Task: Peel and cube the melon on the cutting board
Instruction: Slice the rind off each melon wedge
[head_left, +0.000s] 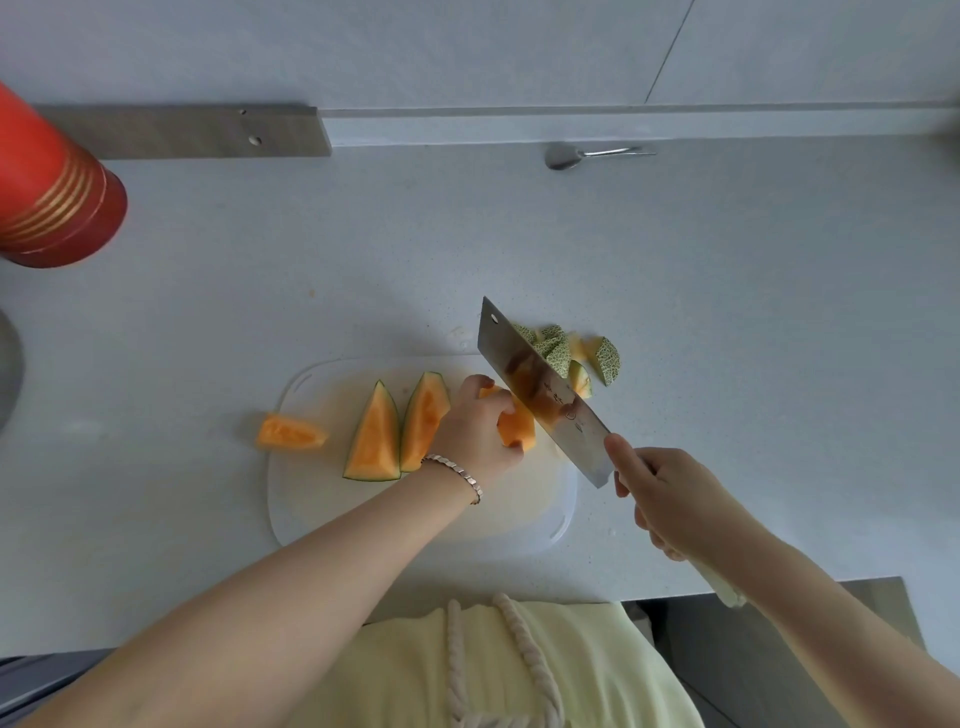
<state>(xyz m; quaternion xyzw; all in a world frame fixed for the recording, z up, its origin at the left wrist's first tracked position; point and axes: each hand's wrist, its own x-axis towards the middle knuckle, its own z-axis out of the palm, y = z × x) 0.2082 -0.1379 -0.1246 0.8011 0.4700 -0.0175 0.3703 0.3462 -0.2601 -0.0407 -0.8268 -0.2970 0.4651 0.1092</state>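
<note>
Left hand (475, 426): fingers (498, 404) curled over the top of an orange melon piece (519, 428), thumb on its near side. They hold it down on the board (415, 512), centre of frame. No rind shows on its visible faces.

Right hand (670, 499): wrapped round the handle of the cleaver (540, 389), forefinger laid forward at the heel of the blade. The blade runs up-left from the hand, just right of the piece. Whether the edge is in the flesh: cannot tell, the blade hides it.

Outward:
- Two wedges (374, 436), rind on, side by side on the board, just left of the left hand.
- One orange slice (291, 432) off the board's left edge, on the worktop (727, 312).
- Rind scraps (605, 358) heaped at the board's upper right corner, partly behind the blade.
- Spoon (571, 155) top centre; red cups (47, 192) upper left.

Handling (judgement):
- The flesh looks soft, wet and light, so it is likely to skid on the smooth board and bruise if squeezed.
- A curved face would rock; flat face down is steadier.
- Hold from above, fingertips tucked back from the blade.
- The netted rind is stiffer and less slippery, so the unpeeled wedges are best taken by the rind side.
- The cleaver looks heavy; little push should be needed.
</note>
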